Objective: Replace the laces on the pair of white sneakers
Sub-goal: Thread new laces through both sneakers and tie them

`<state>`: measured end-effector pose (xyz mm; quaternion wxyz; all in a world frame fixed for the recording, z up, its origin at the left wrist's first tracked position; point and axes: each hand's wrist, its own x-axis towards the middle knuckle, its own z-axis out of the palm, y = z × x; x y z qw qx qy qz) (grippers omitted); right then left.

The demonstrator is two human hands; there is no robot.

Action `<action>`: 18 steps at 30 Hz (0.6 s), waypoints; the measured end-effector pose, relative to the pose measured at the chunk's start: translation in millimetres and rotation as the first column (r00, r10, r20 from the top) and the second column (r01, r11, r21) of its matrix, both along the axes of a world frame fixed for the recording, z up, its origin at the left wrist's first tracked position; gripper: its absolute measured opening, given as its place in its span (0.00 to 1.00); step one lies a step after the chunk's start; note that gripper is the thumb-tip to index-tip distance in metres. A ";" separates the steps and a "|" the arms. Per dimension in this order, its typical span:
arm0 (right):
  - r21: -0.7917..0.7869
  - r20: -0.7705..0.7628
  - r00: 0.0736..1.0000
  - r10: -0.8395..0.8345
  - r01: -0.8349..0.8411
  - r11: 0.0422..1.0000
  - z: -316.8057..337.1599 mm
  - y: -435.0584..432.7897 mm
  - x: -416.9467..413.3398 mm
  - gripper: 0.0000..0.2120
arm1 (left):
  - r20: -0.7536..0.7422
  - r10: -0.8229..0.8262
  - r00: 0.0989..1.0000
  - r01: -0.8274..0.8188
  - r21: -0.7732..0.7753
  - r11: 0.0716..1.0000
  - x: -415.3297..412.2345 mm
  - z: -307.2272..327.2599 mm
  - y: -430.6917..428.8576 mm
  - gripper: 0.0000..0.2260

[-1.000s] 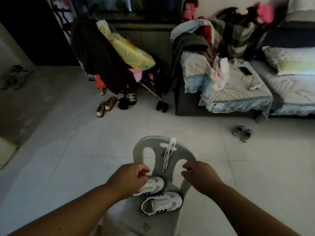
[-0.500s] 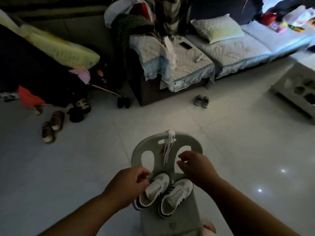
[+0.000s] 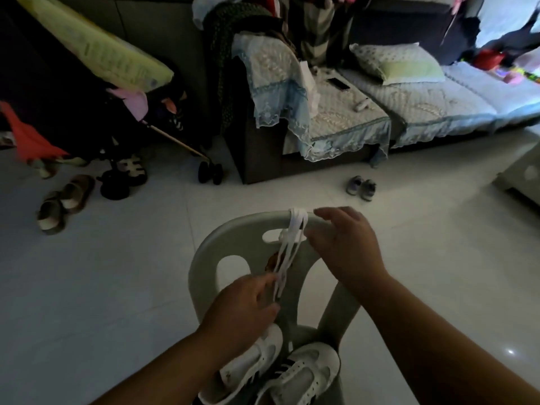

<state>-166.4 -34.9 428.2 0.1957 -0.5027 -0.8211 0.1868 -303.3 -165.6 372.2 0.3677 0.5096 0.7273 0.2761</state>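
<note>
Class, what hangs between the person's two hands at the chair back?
The white laces, draped over the chair back, hang between left hand and right hand; head view.

Stroller [image 3: 117, 127] left, sandals [image 3: 73, 194], small shoes [image 3: 361, 187] near sofa [image 3: 263, 163]

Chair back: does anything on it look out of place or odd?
Yes: white laces hang over the top rail of the chair and through its slot, an odd spot for them. The two sneakers sit on the seat rather than the floor. The left hand and right hand are at the laces.
</note>
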 end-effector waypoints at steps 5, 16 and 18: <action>0.047 -0.100 0.992 0.073 -0.069 0.997 -22.3 23.8 -5.0 0.26 | -0.036 0.088 0.995 -0.078 0.229 0.970 25.0 -50.2 37.4 0.36; -0.205 0.081 0.985 0.155 -0.136 0.969 -9.7 50.7 -25.4 0.29 | 0.147 0.384 0.912 -0.404 0.493 0.771 52.2 -72.2 73.2 0.38; -0.216 0.044 0.991 0.128 -0.116 0.969 -9.8 52.6 -25.0 0.27 | 0.181 0.397 0.900 -0.434 0.462 0.773 51.6 -66.0 75.8 0.31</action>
